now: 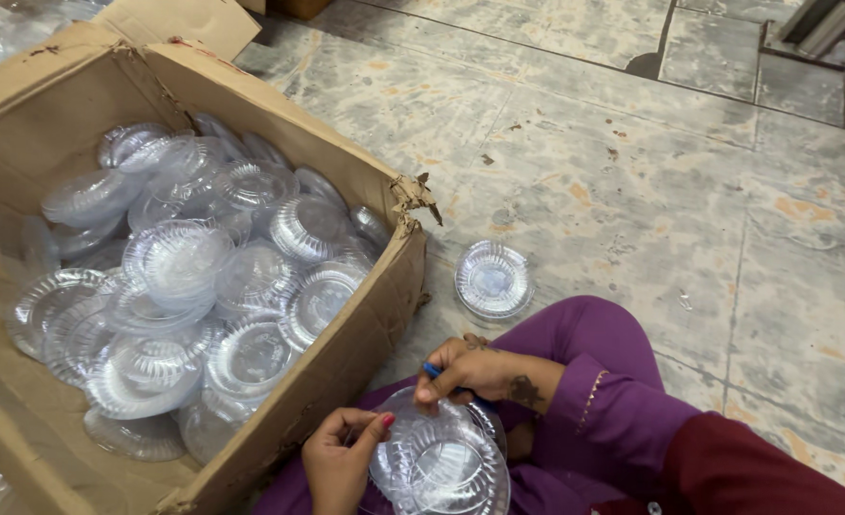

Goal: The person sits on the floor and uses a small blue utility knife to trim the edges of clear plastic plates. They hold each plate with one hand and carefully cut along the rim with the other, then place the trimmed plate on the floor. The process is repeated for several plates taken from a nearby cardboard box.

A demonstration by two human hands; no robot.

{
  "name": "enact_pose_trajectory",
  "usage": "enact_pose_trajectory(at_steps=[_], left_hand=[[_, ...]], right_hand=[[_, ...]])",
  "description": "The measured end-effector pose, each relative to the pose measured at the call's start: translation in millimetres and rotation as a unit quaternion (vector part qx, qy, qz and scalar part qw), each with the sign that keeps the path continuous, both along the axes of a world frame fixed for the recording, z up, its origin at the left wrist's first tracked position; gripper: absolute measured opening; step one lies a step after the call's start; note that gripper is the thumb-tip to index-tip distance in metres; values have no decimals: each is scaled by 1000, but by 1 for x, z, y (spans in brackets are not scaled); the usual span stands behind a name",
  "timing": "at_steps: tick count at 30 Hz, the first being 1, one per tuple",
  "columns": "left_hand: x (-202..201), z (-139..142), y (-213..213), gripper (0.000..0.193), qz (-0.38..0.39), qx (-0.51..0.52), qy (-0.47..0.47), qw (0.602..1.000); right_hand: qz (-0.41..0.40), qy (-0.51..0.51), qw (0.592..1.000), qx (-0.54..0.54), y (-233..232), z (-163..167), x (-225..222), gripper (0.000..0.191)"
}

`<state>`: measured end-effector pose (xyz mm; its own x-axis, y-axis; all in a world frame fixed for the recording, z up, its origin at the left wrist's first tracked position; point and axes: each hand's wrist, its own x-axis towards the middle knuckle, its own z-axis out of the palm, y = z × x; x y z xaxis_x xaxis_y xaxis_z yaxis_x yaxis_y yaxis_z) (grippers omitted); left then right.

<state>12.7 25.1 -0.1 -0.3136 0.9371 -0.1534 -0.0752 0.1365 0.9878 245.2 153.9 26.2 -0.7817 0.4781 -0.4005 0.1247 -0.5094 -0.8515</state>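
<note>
The floor is laid with large grey stone tiles, stained with orange patches and lit evenly.

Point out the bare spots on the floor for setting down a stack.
The tiled floor is bare right of the cardboard box and beyond the small floor stack. Crowded: the box, heaped with clear plastic plates, and the lap.

Single head-worn view, looking steeply down and slightly forward. Near field: both hands at the bottom edge, close to the lens. Cardboard box fills the left; tiled floor recedes toward the upper right.
</note>
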Motion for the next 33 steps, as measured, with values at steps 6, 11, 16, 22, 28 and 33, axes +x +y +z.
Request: enact_pose_trajectory(at_steps=[6, 11, 16, 22, 28, 33], left_hand=[[7, -8, 5, 10, 62, -72, -73, 993], [11, -21, 4, 13, 90, -43, -43, 994], [16, -27, 2, 17, 119, -71, -48, 989], [20, -21, 2, 22, 130, -99, -41, 986], [20, -19, 2, 22, 122, -99, -38, 987], [20, -17, 2, 19, 126, -101, -35, 986]], right_hand=[[-73, -89, 890, 441, -12, 28, -9, 19], [-84, -124, 781, 607, -27, 48, -14, 13], [-76, -140, 724, 672, -37, 47, -19, 21], [-56, -146, 702, 695, -39, 38, -19, 23], [-45, -185, 673, 715, -39, 37, -19, 20], [-88, -171, 759, 622, -31, 39, -19, 17]])
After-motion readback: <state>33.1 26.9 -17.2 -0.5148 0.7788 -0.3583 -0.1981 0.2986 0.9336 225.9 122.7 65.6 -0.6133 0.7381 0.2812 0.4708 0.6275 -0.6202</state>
